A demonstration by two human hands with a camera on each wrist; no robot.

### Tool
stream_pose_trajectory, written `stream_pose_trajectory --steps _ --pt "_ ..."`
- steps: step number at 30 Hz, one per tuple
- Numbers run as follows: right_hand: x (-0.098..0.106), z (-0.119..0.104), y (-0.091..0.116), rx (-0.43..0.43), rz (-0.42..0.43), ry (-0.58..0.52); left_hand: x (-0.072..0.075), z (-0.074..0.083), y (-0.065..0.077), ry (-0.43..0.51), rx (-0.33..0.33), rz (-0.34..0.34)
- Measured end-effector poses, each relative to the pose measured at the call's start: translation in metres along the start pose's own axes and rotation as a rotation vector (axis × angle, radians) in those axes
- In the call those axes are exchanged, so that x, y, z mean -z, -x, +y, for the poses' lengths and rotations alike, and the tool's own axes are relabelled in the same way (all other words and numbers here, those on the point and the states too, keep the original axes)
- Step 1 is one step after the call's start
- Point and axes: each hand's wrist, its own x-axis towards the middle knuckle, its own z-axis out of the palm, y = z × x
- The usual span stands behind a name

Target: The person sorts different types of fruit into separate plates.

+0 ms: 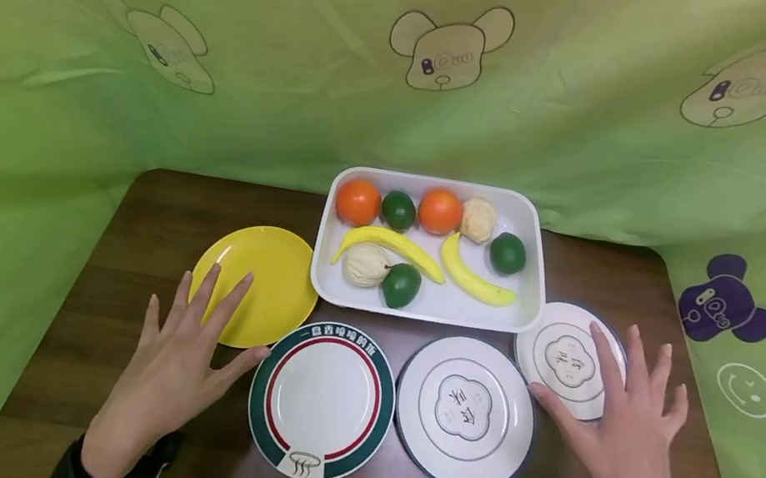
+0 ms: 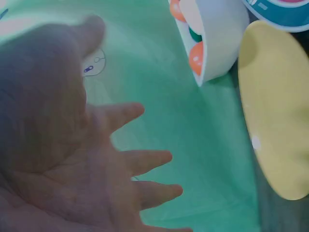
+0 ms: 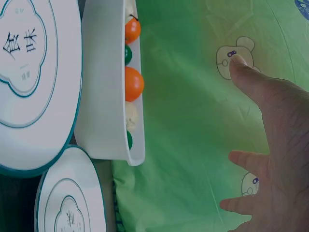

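My left hand (image 1: 166, 376) hovers with spread fingers over the lower left of the yellow plate (image 1: 280, 281), its thumb tip at the edge of the green-rimmed plate (image 1: 322, 406). On the other side my right hand (image 1: 630, 441) is spread too, its fingers over the small white plate (image 1: 554, 327) at the right. The thumb of that hand points toward the larger white plate (image 1: 422, 389). Neither hand holds anything. In the left wrist view the yellow plate (image 2: 275, 96) lies beyond the fingers; the right wrist view shows both white plates left of the hand.
A white tray (image 1: 417, 311) stands at the table's back, holding oranges (image 1: 359, 202), bananas (image 1: 476, 276), several dark green fruits (image 1: 507, 254) and pale round wrinkled items (image 1: 479, 220). Green cloth (image 1: 264, 84) with cartoon bear heads hangs behind and beside the brown table (image 1: 148, 233).
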Motion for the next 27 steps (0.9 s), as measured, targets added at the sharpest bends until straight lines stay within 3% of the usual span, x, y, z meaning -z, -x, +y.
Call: stream_pose_trajectory --steps 3,5,7,12,15,18,20,27 --pt "0.0 -0.002 0.0 -0.008 -0.021 0.003 -0.011 0.001 0.006 0.048 0.025 0.063" --pt "-0.001 -0.003 -0.001 -0.012 -0.026 0.0 -0.022 0.0 0.011 0.132 0.075 0.081" --pt "-0.002 -0.004 -0.001 -0.015 -0.029 -0.008 -0.037 -0.001 0.017 0.246 0.163 0.078" --pt "-0.006 -0.008 -0.003 -0.015 -0.03 -0.034 -0.078 -0.005 0.034 0.484 0.437 -0.009" --pt "-0.009 -0.011 -0.008 0.004 0.0 -0.077 -0.097 -0.002 0.041 0.595 0.543 -0.057" --pt "-0.013 -0.018 -0.017 0.044 0.043 -0.143 -0.11 0.004 0.044 0.657 0.578 -0.072" --pt "-0.015 -0.024 -0.026 0.065 0.05 -0.174 -0.115 0.008 0.043 0.644 0.574 -0.08" --pt "-0.04 -0.045 -0.078 0.198 -0.022 -0.218 -0.125 0.019 0.038 0.596 0.533 -0.089"
